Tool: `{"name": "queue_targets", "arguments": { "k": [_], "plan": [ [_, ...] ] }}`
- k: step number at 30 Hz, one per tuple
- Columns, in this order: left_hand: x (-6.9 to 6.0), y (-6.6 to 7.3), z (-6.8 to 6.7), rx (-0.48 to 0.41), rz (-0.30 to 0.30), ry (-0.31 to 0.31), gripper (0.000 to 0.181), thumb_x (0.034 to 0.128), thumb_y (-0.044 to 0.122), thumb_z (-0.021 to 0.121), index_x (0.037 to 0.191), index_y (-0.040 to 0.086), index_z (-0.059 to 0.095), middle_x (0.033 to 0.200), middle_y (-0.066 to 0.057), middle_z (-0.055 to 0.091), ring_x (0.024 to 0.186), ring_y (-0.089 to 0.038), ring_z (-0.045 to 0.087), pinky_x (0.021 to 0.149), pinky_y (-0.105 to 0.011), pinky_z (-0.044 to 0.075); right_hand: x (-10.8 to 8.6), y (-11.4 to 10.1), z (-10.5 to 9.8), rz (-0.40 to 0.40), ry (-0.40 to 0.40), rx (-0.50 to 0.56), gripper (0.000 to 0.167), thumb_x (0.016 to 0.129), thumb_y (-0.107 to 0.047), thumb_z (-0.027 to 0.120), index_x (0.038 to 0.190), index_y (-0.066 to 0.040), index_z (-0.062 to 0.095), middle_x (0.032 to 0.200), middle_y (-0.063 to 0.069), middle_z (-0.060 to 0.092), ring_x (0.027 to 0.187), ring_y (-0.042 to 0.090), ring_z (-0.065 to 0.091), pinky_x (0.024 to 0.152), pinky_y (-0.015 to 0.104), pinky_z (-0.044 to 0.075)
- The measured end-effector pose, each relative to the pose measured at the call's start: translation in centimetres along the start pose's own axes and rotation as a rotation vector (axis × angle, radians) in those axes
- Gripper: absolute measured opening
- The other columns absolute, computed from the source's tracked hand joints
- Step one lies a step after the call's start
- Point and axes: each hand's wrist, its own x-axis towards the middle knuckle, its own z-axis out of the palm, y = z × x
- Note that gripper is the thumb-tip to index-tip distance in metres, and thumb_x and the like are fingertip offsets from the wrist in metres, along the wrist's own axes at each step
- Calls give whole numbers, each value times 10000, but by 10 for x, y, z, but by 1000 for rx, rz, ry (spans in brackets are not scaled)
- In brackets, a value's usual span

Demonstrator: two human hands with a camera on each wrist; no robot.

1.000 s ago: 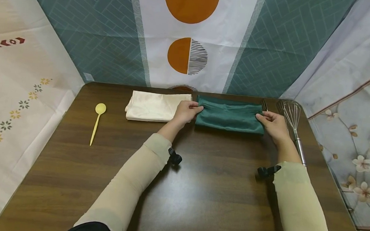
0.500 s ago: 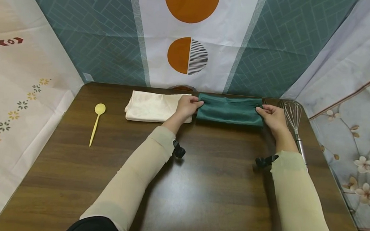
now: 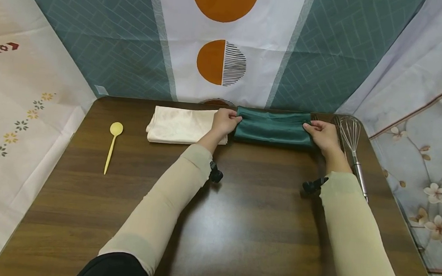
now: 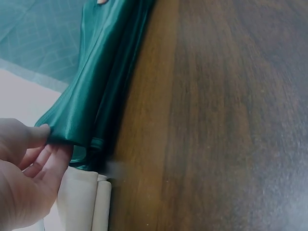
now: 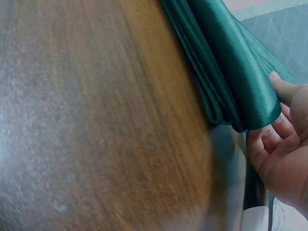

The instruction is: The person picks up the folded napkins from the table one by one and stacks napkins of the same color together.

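Observation:
A folded, shiny green cloth (image 3: 274, 129) lies along the far edge of the table. My left hand (image 3: 224, 122) pinches its left end between thumb and fingers; in the left wrist view the thumb presses on top of the green cloth (image 4: 91, 91). At the other end, my right hand (image 3: 322, 135) pinches the right edge, and the right wrist view shows the layered folds of the green cloth (image 5: 240, 72). A folded cream cloth (image 3: 180, 126) lies just left of the green one, partly under my left hand and wrist.
On the left of the brown wooden table (image 3: 238, 217) lies a yellow spoon (image 3: 112, 144). A metal whisk (image 3: 353, 150) lies beside my right hand, with another utensil partly hidden next to it. A patterned fabric backdrop (image 3: 224, 47) hangs behind the far edge.
Both hands have moved slightly away toward the far edge. The green cloth's front edge has shifted back with them. The cream cloth, spoon and whisk stay put.

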Motion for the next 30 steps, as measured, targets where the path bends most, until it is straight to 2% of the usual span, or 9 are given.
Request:
{"name": "queue_targets", "arguments": {
  "k": [2,4,8,10,14,19,26,30],
  "plan": [
    [1,0,1,46,9,8,370,1001,240,667,1277,-6,679,1127,-143,706,1050,-266,654,899,-362,547,3,1,3,-4,17,-9,641,984,-448,639,1403,32,565,1242,177,625,1070,186,574,824,225,474],
    [1,-1,2,93,22,18,360,999,240,670,1261,-6,689,1111,-141,717,1046,-267,660,905,-362,544,5,2,5,-8,24,-18,613,992,-421,639,1392,38,572,1240,189,636,1061,183,581,808,213,471],
    [1,-2,4,156,47,45,335,993,234,679,1220,-10,713,1075,-140,735,1030,-270,672,905,-366,541,5,1,9,-14,38,-38,590,1006,-386,628,1393,55,561,1329,253,606,1181,299,587,921,348,500],
    [2,-2,5,161,53,52,326,989,229,684,1203,-14,720,1061,-143,738,1022,-273,676,901,-370,540,4,-1,10,-15,53,-50,576,1010,-374,624,1387,58,565,1350,271,591,1225,353,572,974,437,491],
    [3,-1,7,173,64,61,320,985,227,691,1185,-20,724,1051,-143,740,1018,-267,680,903,-361,537,2,-3,12,-27,104,-100,551,1012,-371,624,1362,53,593,1309,286,612,1244,407,548,1026,512,459],
    [5,1,9,198,61,73,310,980,225,695,1182,-7,730,1044,-127,745,1012,-261,683,908,-362,535,1,-6,17,-84,163,-169,498,1016,-316,632,1319,80,616,1229,315,640,1246,459,481,1054,542,403],
    [3,3,12,258,66,113,293,977,230,700,1177,18,739,1048,-108,744,1030,-268,670,929,-378,527,0,-6,24,-125,183,-236,471,1024,-256,622,1330,100,591,1232,332,625,1219,490,486,1055,574,402],
    [3,2,14,259,69,118,295,977,229,700,1181,18,739,1049,-109,746,1039,-273,669,938,-384,527,1,-4,25,-137,181,-255,461,991,-205,642,1326,107,588,1216,343,623,1196,504,480,1055,587,383]
  ]
}}
